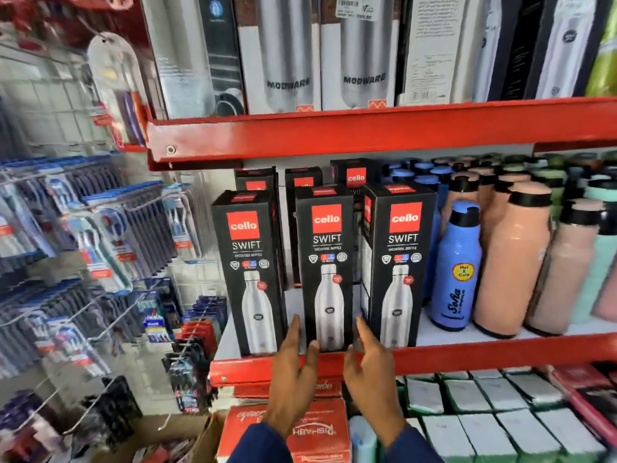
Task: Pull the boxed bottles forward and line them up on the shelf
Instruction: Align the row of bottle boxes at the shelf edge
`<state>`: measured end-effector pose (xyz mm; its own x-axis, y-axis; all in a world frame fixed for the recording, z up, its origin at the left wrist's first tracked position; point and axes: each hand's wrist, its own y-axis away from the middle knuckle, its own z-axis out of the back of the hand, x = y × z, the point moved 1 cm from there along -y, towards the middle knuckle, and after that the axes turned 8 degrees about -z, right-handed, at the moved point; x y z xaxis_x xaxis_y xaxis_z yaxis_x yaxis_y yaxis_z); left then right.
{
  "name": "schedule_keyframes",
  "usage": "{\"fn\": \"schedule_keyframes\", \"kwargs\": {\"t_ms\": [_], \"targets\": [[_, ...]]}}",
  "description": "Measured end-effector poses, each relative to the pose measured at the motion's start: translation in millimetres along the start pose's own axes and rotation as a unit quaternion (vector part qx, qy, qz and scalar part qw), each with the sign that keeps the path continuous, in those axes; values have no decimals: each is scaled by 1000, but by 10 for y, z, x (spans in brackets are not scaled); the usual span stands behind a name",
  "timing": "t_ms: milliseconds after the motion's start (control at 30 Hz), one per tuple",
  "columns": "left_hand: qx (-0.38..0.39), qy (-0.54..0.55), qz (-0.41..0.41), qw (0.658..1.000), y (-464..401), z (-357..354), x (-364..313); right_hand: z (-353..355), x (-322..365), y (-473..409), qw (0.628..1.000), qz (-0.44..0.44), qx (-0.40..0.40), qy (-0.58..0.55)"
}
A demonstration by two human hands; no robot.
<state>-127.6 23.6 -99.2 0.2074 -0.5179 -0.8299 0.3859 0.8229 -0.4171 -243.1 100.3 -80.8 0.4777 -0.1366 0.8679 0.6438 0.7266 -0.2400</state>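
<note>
So in the head view we've got three black boxed bottles standing upright along the front of the middle shelf (500, 342), roughly centre frame: the left box (252, 272), the middle box (327, 265) and the right box (399, 262). More of the same boxes (355, 177) sit further back behind them, just under the red shelf edge above, so those look like the ones left to pull forward. Our left hand (293, 365) and right hand (370, 362) are at lower centre, one on each side of the middle box's bottom end, both grips open with fingers spread; they look right at the box's lower edges, but we can't tell for sure if they're touching or just beside it, and they aren't closed on anything. Handling-wise, we'd guess these are stiff cardboard sleeves with a steel bottle inside, so fairly weighty and top-heavy for how tall and narrow they are. The print looks glossy, so probably a bit slick. We'd take them low on the two side faces, palms flat, and slide rather than lift, since a push up high could tip one into its neighbours. The loose blue bottle (455, 265) and peach bottles (514, 259) stand just right of the right box, so not much room that way.
</note>
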Motion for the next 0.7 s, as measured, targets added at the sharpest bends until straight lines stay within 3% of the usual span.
{"fn": "schedule_keyframes", "kwargs": {"t_ms": [233,700], "targets": [[13,11,-5,1000,-60,-10,28,-11,-96,-154,998,-19,33,57],[-3,25,-3,1000,10,-41,36,-13,-189,-194,997,2,58,52]]}}
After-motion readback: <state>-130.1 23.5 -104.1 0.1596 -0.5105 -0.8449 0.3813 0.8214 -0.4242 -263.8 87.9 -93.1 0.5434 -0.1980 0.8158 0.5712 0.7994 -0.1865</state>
